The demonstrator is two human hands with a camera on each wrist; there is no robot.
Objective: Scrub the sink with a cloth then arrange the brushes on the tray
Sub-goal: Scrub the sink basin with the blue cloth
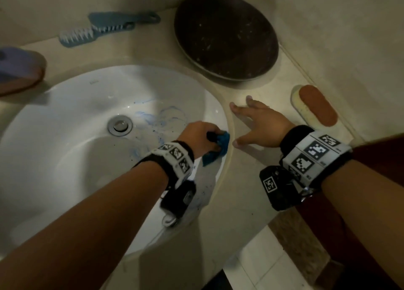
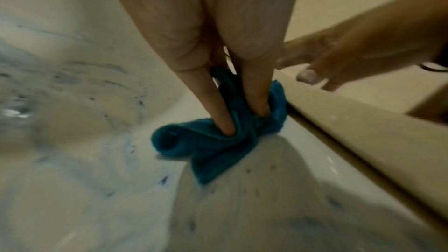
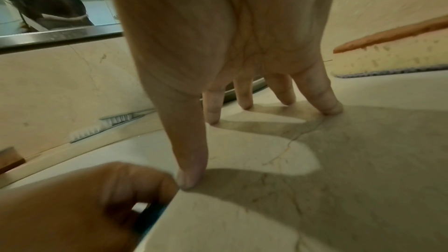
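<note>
My left hand (image 1: pixel 200 134) bunches the cloth (image 2: pixel 213 137), clenched on it low against the sink (image 1: pixel 72 106) wall by the rim, to press on the blue smears. My right hand (image 1: pixel 260 123) spreads flat, released, on the worktop (image 1: pixel 251 193) to brace me; 3 brushes (image 1: pixel 314 105) wait outside the tray (image 1: pixel 225 36).

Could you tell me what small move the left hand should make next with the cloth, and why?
Probably sweep the blue cloth left, down the basin toward the drain. The left hand holds it bunched against the sink's right wall, while blue smears remain between cloth and drain. The right hand braces spread on the counter.
</note>
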